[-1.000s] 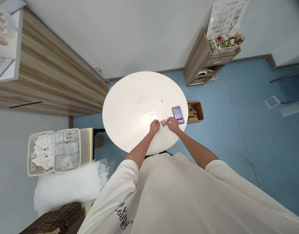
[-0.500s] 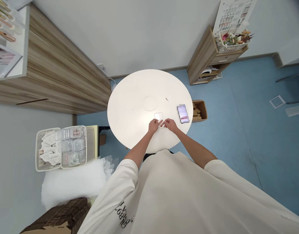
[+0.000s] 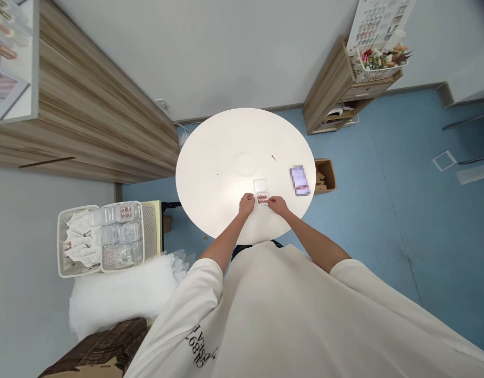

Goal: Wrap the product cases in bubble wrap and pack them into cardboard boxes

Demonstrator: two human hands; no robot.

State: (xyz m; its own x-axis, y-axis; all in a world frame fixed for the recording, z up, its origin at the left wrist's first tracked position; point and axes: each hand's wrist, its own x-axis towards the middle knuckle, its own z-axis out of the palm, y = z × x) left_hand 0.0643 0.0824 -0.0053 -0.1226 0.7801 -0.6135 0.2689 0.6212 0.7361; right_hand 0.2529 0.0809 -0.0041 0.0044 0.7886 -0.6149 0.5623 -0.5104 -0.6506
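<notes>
A small clear plastic case (image 3: 261,192) lies open on the round white table (image 3: 226,157), its lid flipped back and reddish press-on nails showing in the near half. My left hand (image 3: 246,204) pinches the case's left edge. My right hand (image 3: 277,204) holds its right edge with curled fingers. A phone (image 3: 299,180) with a lit screen lies to the right of my hands.
A white basket (image 3: 102,239) of clear cases and packets stands at the left on white padding. A cardboard box (image 3: 326,176) sits on the blue floor past the table. A wooden shelf unit (image 3: 336,92) with a basket of flowers stands at the back right. A wooden cabinet (image 3: 88,126) runs along the left.
The nail set was held between both hands over the table's near side; now it lies flat in the open case a little farther out. The camera view has shifted slightly.
</notes>
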